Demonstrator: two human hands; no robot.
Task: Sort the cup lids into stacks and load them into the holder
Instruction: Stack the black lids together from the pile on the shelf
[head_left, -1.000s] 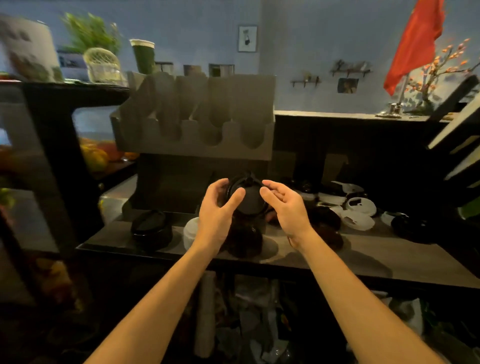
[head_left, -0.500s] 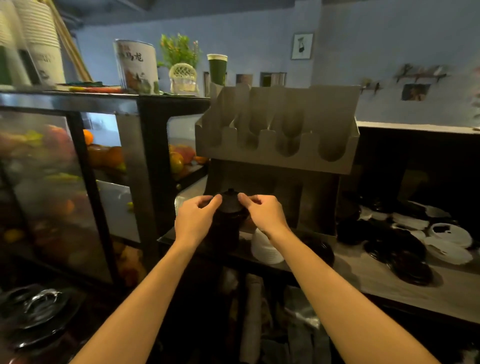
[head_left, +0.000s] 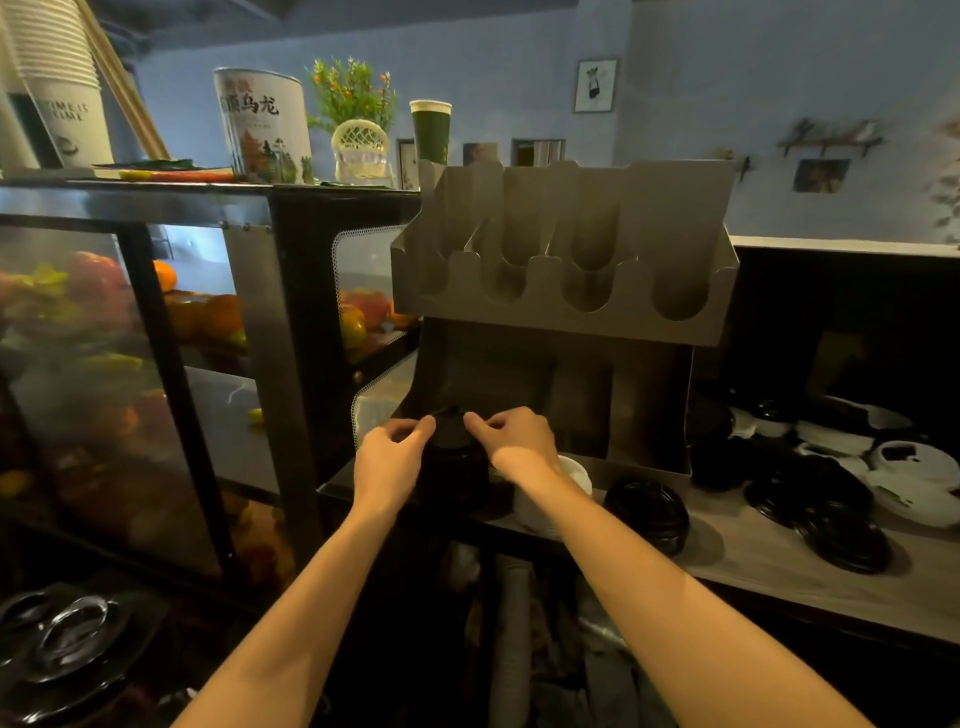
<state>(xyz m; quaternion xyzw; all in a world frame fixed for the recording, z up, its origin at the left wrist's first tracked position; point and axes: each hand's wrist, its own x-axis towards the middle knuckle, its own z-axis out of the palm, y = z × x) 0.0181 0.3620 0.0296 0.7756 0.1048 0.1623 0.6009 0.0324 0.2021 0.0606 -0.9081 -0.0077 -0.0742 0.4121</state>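
Note:
A tall stack of black lids stands at the left end of the counter, below the grey metal lid holder. My left hand and my right hand pinch the top black lid of that stack from either side, fingers curled. A short stack of white lids sits just right of it, partly hidden by my right wrist. Another black stack stands further right. The holder's four slots look empty.
Loose black lids and white lids lie scattered on the counter at the right. A glass display case with fruit stands to the left. Cups, a tin and a plant sit on its top.
The view has swung left and closer to the holder. Both hands carried a black lid leftward and set it on the tall black stack, where they now hold it.

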